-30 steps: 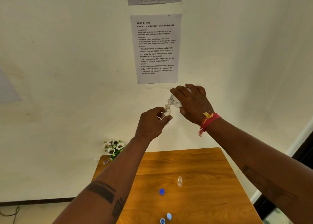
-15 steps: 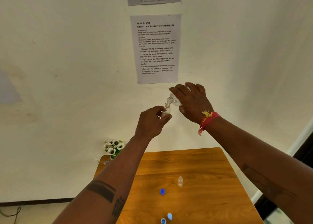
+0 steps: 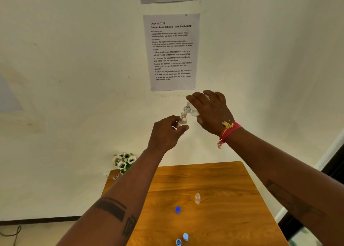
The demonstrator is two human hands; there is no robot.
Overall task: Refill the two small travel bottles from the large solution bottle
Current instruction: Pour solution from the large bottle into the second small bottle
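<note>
My left hand holds a small clear travel bottle upright, raised high above the table. My right hand grips the large white solution bottle, tilted so its open neck sits just over the small bottle's mouth. Most of the large bottle is hidden under my fingers. A second small clear bottle stands uncapped on the wooden table. A dark blue cap lies left of it. Two lighter blue caps lie near the front edge.
A pot of white flowers stands at the table's back left corner. Printed sheets hang on the wall behind my hands. A dark cable lies on the floor at left.
Both hands have held almost still. The large bottle stays tipped over the small one.
</note>
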